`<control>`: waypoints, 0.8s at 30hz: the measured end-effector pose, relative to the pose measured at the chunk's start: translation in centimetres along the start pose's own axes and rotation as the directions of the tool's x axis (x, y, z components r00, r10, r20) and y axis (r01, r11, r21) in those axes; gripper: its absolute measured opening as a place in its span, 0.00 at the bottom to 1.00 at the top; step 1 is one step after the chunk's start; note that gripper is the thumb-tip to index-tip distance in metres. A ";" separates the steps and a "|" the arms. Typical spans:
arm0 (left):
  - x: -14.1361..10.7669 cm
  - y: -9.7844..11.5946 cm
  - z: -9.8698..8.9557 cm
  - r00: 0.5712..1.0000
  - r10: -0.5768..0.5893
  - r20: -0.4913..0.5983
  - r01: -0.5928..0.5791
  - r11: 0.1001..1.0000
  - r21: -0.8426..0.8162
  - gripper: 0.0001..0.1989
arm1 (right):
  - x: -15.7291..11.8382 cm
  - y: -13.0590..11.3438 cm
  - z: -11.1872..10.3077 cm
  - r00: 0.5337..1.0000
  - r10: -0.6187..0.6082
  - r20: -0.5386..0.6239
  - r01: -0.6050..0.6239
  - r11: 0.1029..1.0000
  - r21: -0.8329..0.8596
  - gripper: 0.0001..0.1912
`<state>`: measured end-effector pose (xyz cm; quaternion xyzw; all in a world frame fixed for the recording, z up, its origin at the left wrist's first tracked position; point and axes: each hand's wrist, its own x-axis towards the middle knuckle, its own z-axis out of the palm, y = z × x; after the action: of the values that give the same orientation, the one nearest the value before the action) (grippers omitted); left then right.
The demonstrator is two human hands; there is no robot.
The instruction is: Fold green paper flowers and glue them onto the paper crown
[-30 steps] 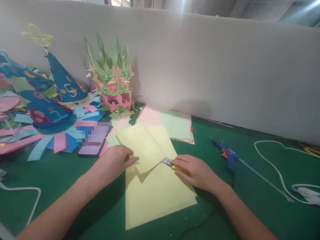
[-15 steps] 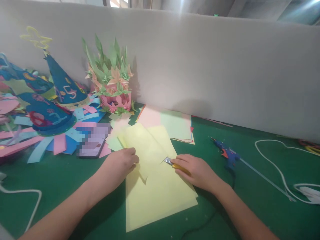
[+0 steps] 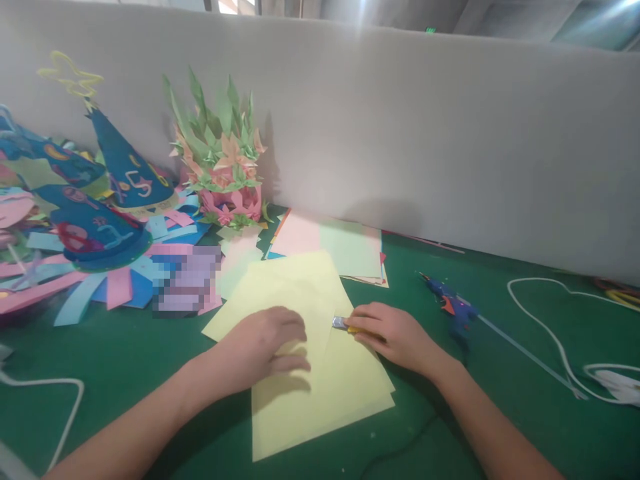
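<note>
Yellow sheets are lying loosely fanned at the middle of the green desk. A utility knife is sitting over them at about 2 o'clock from their center, its blade pointing toward 9 o'clock. The right hand is pinching the knife, with its grip wrapping the yellow handle. The left hand is arching over the sheets at 9 o'clock, its grip spreading wide, thumb apart from fingers, visibly pinching nothing. Whether its fingertips are pressing on the paper is impossible to tell.

The main hazard is lying between the hands: the blade is facing the left fingers and sitting near them, so a slip toward 9 o'clock could be nicking them. The sheets are overlapping at uneven angles, and with the left grip pinching none of them, a tug from the knife could be skewing the top one or tearing its edge. Pressing too hard could be scoring the layers underneath. A dark cord is trailing near the right forearm at 5 o'clock, and a sweeping elbow could be snagging it. The blue glue gun is lying well apart at 2 o'clock.
</note>
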<state>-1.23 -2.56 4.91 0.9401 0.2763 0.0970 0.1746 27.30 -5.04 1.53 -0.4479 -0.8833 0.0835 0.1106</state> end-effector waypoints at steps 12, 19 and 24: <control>1.9 -2.1 4.5 0.983 -0.183 -0.013 0.182 0.964 0.193 0.25 | 0.1 -0.4 0.1 0.999 0.026 -0.023 -0.027 0.999 -0.044 0.14; 1.6 -2.1 4.9 0.980 -0.198 -0.031 0.200 0.962 0.188 0.25 | 0.1 -0.4 -0.1 1.000 0.019 -0.010 -0.019 0.999 -0.048 0.14; 1.6 -2.2 5.1 0.980 -0.189 -0.059 0.196 0.964 0.177 0.25 | 1.0 -1.4 -0.2 0.996 -0.037 -0.084 0.031 0.997 -0.075 0.14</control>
<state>0.44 -1.29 -0.47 0.9186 0.3776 0.0733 0.0911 25.70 -5.02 2.19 -0.4396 -0.8878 0.0299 0.1333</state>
